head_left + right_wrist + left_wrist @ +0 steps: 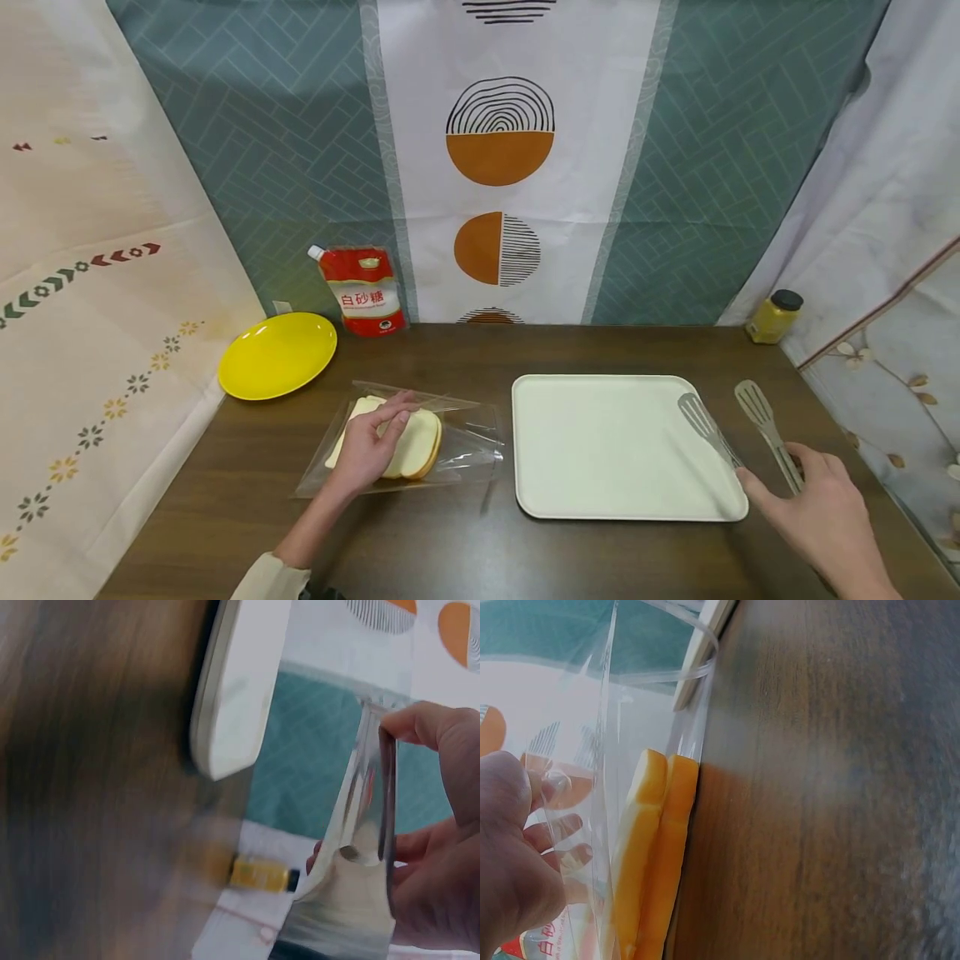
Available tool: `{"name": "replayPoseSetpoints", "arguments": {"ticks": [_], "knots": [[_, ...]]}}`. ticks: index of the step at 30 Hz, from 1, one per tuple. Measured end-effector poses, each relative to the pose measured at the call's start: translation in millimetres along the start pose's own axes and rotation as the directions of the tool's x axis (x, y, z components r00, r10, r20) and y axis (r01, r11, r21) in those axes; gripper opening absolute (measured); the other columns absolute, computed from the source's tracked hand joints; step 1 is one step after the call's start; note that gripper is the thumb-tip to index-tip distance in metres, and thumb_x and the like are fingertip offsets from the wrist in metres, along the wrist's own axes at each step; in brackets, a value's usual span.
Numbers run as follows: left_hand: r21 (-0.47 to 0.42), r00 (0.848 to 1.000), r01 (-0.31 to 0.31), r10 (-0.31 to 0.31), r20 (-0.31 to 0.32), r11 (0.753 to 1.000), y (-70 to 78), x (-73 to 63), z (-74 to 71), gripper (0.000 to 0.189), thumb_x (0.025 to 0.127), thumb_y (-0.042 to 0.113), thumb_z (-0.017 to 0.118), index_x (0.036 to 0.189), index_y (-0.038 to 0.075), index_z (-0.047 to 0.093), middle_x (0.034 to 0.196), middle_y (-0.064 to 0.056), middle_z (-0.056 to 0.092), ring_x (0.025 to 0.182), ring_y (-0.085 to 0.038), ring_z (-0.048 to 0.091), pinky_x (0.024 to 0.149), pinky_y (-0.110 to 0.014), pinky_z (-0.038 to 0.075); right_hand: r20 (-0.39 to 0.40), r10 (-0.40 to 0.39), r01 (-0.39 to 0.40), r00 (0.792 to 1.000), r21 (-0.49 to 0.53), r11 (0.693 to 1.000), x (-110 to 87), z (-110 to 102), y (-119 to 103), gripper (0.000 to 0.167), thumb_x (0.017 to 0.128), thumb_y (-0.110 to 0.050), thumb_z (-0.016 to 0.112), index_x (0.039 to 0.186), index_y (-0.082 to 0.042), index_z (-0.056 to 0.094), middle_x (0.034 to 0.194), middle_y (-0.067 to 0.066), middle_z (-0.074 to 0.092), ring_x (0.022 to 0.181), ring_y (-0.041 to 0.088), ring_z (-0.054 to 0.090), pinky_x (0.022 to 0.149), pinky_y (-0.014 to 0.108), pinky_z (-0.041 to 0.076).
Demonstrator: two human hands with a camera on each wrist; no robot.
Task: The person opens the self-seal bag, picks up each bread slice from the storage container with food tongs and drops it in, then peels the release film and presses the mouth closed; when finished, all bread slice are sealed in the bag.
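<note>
1. Bread [417, 440], head frame's lower left: probably soft, light; best held gently by its crust.
2. Bag [467, 440] around it: likely slippery; left hand [371, 446] pinches it.
3. Tongs [768, 427], lower right: probably springy; right hand [823, 510] grips them.

Left grip [372, 442] extends while right grip [821, 507] curls.

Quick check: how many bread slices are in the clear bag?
2: the upper slice lies on the lower slice, inside the clear bag beside the white tray. No third edge shows.
</note>
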State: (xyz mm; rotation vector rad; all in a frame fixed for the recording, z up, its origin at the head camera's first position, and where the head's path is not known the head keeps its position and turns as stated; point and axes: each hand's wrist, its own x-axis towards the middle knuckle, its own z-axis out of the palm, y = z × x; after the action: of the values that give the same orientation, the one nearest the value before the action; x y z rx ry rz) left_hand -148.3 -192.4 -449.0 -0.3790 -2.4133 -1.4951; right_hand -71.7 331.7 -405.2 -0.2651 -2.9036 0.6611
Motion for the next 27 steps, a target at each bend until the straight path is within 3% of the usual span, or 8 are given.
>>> {"name": "replayPoseSetpoints", "arguments": {"ticks": [10, 18, 27], "knots": [[-0.022, 1.000, -0.008, 0.008, -0.010, 1.000, 0.3, -0.9, 0.0, 0.016, 0.095, 0.001, 0.066, 0.108, -0.004, 0.074, 0.124, -0.023, 0.065, 0.126, -0.038, 0.055, 0.108, -0.051, 0.037, 0.015, 0.211, -0.209, 0.977, -0.084, 0.974, 4.4, -6, 27, 0.089, 0.091, -0.054, 0.064, 0.128, 0.023, 0.037, 0.116, 0.046, 0.038, 0.102, 0.064, 0.044, 0.076, 0.070, 0.040], [-0.019, 1.000, -0.009, 0.009, -0.011, 1.000, 0.3, -0.9, -0.2, 0.017, 0.095, 0.001, 0.066, 0.108, -0.005, 0.074, 0.124, -0.024, 0.065, 0.127, -0.039, 0.054, 0.108, -0.053, 0.036, 0.012, 0.258, -0.255, 0.966, -0.109, 0.961, 6.3, -1, 42, 0.091, 0.088, -0.054, 0.066, 0.125, 0.024, 0.038, 0.114, 0.046, 0.039, 0.102, 0.064, 0.045, 0.075, 0.070, 0.042], [-0.012, 1.000, 0.006, -0.006, -0.004, 1.000, 0.1, -1.8, -0.4, 0.017, 0.095, 0.002, 0.066, 0.109, -0.004, 0.074, 0.125, -0.022, 0.065, 0.127, -0.037, 0.055, 0.108, -0.052, 0.037, 0.055, 0.352, -0.341, 0.934, -0.148, 0.928, 11.5, 6, 49, 0.090, 0.087, -0.049, 0.067, 0.124, 0.027, 0.036, 0.116, 0.049, 0.037, 0.105, 0.065, 0.043, 0.080, 0.072, 0.042]]}}
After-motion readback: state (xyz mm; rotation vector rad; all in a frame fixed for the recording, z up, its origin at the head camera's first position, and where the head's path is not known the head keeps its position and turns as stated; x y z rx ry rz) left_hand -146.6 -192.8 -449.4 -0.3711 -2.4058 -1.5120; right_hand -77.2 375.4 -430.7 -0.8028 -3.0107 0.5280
